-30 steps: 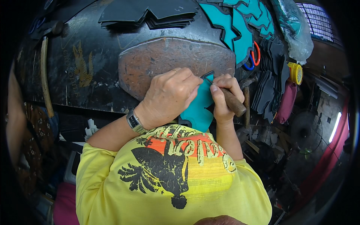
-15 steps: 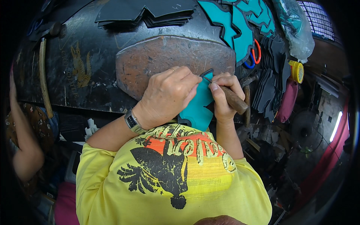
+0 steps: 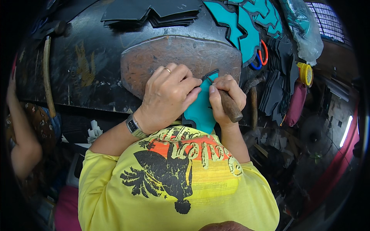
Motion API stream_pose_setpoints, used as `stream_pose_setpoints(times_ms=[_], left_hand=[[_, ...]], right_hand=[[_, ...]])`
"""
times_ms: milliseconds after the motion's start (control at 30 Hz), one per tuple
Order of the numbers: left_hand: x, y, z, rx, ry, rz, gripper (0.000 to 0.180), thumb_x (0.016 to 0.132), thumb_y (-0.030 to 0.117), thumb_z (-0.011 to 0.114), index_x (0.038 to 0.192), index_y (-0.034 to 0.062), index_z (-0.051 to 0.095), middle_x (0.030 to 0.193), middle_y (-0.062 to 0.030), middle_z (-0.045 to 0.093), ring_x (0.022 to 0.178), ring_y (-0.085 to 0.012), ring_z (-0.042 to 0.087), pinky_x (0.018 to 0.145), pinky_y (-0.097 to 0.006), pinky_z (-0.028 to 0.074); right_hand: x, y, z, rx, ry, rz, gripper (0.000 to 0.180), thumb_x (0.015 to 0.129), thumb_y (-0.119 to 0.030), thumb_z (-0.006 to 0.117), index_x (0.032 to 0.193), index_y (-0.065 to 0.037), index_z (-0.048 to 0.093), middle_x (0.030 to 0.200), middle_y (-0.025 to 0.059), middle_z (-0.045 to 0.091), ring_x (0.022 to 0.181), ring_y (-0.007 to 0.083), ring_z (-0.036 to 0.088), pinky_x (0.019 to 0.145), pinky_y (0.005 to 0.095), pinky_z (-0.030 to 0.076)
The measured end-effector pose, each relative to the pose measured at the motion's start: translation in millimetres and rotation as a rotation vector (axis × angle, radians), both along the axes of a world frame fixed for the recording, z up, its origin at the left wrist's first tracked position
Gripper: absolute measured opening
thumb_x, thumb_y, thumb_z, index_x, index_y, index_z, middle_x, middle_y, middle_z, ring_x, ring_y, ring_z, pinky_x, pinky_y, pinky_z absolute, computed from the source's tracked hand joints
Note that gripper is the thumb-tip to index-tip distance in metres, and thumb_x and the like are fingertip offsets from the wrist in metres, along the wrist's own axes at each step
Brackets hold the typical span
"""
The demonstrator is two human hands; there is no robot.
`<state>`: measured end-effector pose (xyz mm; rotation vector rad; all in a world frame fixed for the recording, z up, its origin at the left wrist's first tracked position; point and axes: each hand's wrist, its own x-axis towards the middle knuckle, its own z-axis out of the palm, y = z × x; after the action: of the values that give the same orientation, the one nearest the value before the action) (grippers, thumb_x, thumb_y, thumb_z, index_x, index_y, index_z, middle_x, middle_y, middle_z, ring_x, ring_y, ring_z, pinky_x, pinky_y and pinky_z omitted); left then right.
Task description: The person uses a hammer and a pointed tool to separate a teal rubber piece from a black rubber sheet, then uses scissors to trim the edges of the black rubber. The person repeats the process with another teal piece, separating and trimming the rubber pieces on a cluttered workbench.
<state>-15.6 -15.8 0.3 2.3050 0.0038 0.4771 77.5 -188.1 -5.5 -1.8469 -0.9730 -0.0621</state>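
Holding a wooden-handled tool (image 3: 231,107), the right hand (image 3: 228,93) flanks a teal panel (image 3: 199,108), likely light, pliable, best held where the left hand (image 3: 168,89) seemingly pinches its edge.

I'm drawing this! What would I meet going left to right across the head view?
Long wooden-handled hammer, bare left hand, flat teal black-edged piece, bare right hand, red-and-blue-handled scissors, round yellow object.

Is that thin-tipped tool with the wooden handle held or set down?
Held: your right hand grips the tool, its thin tip at the upper end of the teal piece.
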Motion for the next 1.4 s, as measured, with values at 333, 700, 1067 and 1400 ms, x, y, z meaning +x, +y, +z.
stream_pose_setpoints(times_ms=[333, 700, 1067, 1400], left_hand=[[0.6, -2.5, -3.2, 0.014, -0.065, -0.004, 0.018, 0.078, 0.011, 0.081, 0.095, 0.0094, 0.078, 0.085, -0.0006, 0.064, 0.082, -0.0199, 0.062, 0.072, -0.036, 0.045], [1.3, -1.4, -2.5, 0.000, -0.047, -0.015, 0.017, 0.079, 0.011, 0.081, 0.095, 0.0082, 0.076, 0.087, -0.0029, 0.065, 0.083, -0.0215, 0.062, 0.074, -0.036, 0.046], [1.8, -1.3, -2.5, 0.006, -0.051, -0.004, 0.018, 0.079, 0.012, 0.081, 0.095, 0.0087, 0.076, 0.086, -0.0028, 0.065, 0.083, -0.0215, 0.063, 0.073, -0.036, 0.046], [2.2, -1.0, -3.4, 0.009, -0.051, -0.015, 0.017, 0.079, 0.010, 0.080, 0.095, 0.0088, 0.076, 0.084, -0.0025, 0.065, 0.081, -0.0209, 0.062, 0.072, -0.036, 0.045]], right_hand=[[2.5, -10.4, -2.0, 0.232, 0.407, -0.001, 0.010, 0.084, 0.000, 0.068, 0.089, 0.001, 0.059, 0.082, 0.0110, 0.066, 0.072, 0.0165, 0.060, 0.071, 0.0310, 0.049], [2.9, -8.7, -1.3, 0.146, 0.369, 0.003, 0.011, 0.083, -0.001, 0.070, 0.087, 0.001, 0.060, 0.082, 0.0117, 0.067, 0.072, 0.0176, 0.062, 0.073, 0.0317, 0.051], [1.9, -2.0, 3.0, 0.057, 0.181, 0.028, 0.008, 0.079, 0.003, 0.067, 0.082, 0.001, 0.060, 0.076, 0.0114, 0.064, 0.063, 0.0179, 0.060, 0.062, 0.0297, 0.049], [4.6, -7.8, -1.2, 0.175, 0.395, 0.030, 0.007, 0.083, 0.000, 0.068, 0.086, 0.001, 0.061, 0.080, 0.0108, 0.066, 0.069, 0.0155, 0.060, 0.068, 0.0298, 0.049]])
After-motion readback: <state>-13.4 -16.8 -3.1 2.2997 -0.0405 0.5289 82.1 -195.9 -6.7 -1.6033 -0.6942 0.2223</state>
